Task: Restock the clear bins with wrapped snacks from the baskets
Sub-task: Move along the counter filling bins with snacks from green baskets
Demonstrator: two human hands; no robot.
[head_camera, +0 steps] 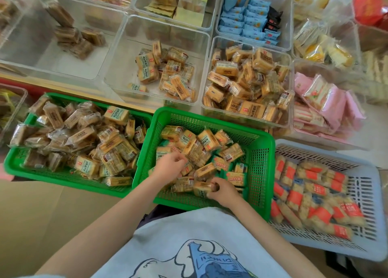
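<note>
Rows of clear bins fill the far side of a pale table, seen from the head camera looking down past a light blue printed shirt. Nearest the person, a green middle basket holds a loose heap of tan wrapped snacks with a few green-wrapped packs mixed in. Both hands are down inside it, close together but not touching. The left hand has its fingers curled into the heap, gripping snacks there; which ones cannot be told. The right hand pinches a tan wrapped pack at the near edge of the heap. To the left, touching the middle basket, a second green basket is piled high with similar snacks. To the right sits a grey basket of packs with orange labels. Just beyond the middle basket, one clear bin holds only a small cluster of the tan snacks, while the bin beside it on the right is heaped nearly full. Farther bins hold blue packs and pink packs.
</note>
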